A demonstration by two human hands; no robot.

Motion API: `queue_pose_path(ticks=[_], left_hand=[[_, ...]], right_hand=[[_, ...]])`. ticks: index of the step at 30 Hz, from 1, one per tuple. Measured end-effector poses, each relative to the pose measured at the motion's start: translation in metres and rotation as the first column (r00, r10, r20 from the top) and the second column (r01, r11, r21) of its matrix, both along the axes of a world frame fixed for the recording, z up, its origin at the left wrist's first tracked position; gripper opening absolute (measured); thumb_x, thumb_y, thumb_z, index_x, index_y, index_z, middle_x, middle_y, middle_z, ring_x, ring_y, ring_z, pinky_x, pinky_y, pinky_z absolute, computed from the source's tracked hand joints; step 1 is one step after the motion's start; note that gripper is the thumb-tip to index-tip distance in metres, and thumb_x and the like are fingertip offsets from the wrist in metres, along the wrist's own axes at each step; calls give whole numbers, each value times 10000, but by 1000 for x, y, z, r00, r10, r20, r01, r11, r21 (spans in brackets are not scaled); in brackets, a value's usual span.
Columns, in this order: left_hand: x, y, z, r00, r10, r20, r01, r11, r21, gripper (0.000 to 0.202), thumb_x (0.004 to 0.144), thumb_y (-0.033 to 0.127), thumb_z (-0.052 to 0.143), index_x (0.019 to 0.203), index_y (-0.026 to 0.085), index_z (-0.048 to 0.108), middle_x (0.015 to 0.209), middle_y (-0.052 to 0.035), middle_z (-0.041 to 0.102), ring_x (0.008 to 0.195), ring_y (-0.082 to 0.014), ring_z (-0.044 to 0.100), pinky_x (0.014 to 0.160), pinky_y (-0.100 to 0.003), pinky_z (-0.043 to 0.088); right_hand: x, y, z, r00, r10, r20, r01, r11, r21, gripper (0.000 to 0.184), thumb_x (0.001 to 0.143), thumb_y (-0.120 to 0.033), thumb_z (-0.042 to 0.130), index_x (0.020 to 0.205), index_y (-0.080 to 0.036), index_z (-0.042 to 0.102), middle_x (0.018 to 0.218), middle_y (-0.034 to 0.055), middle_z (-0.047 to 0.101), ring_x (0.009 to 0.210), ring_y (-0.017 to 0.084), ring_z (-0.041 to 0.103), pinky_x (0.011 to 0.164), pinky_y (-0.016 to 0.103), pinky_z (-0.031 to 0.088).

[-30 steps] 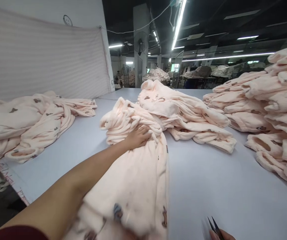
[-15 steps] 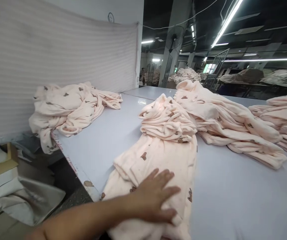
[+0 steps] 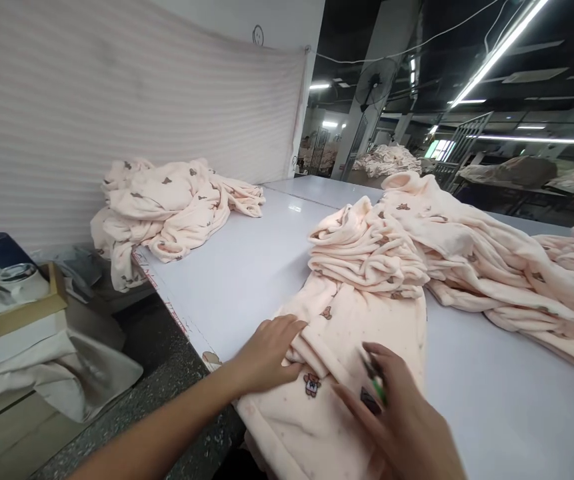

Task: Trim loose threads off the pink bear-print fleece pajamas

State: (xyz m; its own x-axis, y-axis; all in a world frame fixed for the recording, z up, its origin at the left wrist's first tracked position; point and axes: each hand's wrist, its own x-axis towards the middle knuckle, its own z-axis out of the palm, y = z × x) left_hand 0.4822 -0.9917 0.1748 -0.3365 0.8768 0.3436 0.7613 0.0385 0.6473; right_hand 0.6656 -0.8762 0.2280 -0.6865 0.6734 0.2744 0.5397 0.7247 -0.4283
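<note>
A pale pink fleece garment (image 3: 361, 320) with small brown bear prints lies flat on the table in front of me, its near end hanging over the edge. My left hand (image 3: 271, 353) is on its left side, fingers closed over a raised fold of the cloth. My right hand (image 3: 401, 413) is over the right part of the garment, slightly blurred. Between its fingers is a small tool with dark tips and a green part, which looks like thread snips (image 3: 377, 383). Some of the tool is hidden by the fingers.
Folded pink fleece (image 3: 367, 253) is stacked at the garment's far end. More pink garments (image 3: 487, 253) lie to the right, and a heap (image 3: 167, 207) sits at the left table edge. A yellow-edged box (image 3: 57, 293) stands lower left, beside the light table (image 3: 237, 280).
My left hand, earlier spread flat on the garment, has moved to its left side and closed on a fold. My right hand has come into view with the snips. The view has turned left.
</note>
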Motion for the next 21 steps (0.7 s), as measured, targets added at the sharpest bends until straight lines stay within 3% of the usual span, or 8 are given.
queue_pose_path(ticks=[3, 5, 8, 11, 14, 17, 20, 21], left_hand=[[-5, 16, -10, 1000, -21, 22, 20, 1000, 5, 428, 743, 157, 513, 1167, 212, 526, 1115, -56, 611, 1026, -230, 542, 893, -362, 422], [-14, 23, -2, 999, -18, 47, 17, 1000, 14, 322, 774, 147, 461, 1067, 212, 577, 1008, -25, 647, 933, -203, 574, 821, -315, 445], [-24, 27, 34, 997, -13, 82, 10, 1000, 29, 270, 835, 181, 368, 999, 189, 583, 877, -9, 657, 779, -170, 588, 679, -264, 451], [-1, 35, 68, 993, -90, 78, 86, 995, 49, 273, 870, 298, 366, 1002, 219, 592, 844, 10, 661, 724, -157, 590, 609, -237, 430], [53, 46, 64, 920, -379, -105, 371, 925, -83, 269, 786, 400, 528, 935, 197, 621, 878, -35, 679, 765, -211, 615, 620, -276, 452], [87, 42, 30, 815, -517, -262, 486, 856, -177, 395, 777, 371, 570, 1037, 75, 596, 950, -168, 666, 831, -285, 623, 703, -359, 481], [68, 5, 2, 785, -615, 78, 602, 786, 142, 252, 870, 306, 453, 988, 170, 629, 993, -77, 672, 953, -187, 605, 867, -265, 444], [53, -11, -3, 780, -574, 249, 528, 818, 228, 259, 888, 305, 415, 951, 191, 640, 966, -52, 674, 938, -161, 606, 874, -243, 437]], right_hand=[[-26, 14, -9, 999, 10, 53, -11, 1000, 16, 276, 719, -396, 503, 953, -252, 515, 1015, 50, 665, 672, 256, 630, 554, 356, 432], [-21, 37, -4, 999, -40, 21, 40, 999, -1, 253, 722, -383, 467, 918, -230, 517, 766, 43, 667, 628, 257, 615, 546, 353, 437], [-3, 66, 34, 987, -112, -114, 106, 993, -54, 351, 750, -495, 427, 933, -202, 483, 685, 42, 622, 530, 200, 577, 474, 303, 440], [7, 74, 89, 971, -115, -212, 107, 993, -48, 346, 762, -524, 486, 933, -224, 480, 613, -2, 554, 482, 145, 515, 438, 245, 397], [-3, 61, 109, 974, 5, -224, 1, 1000, 26, 290, 751, -472, 507, 930, -244, 501, 709, 5, 562, 631, 161, 556, 578, 251, 437], [-13, 35, 72, 980, 160, -116, -157, 987, 30, 363, 712, -414, 509, 1017, -224, 557, 985, 56, 652, 928, 249, 598, 793, 320, 448], [-6, 10, 9, 978, 206, 30, -205, 978, -33, 232, 699, -294, 509, 892, -247, 628, 759, 7, 700, 676, 246, 646, 613, 336, 460], [0, 5, -7, 981, 193, 18, -192, 981, -29, 241, 722, -315, 494, 921, -245, 611, 756, 13, 694, 682, 251, 642, 624, 349, 454]])
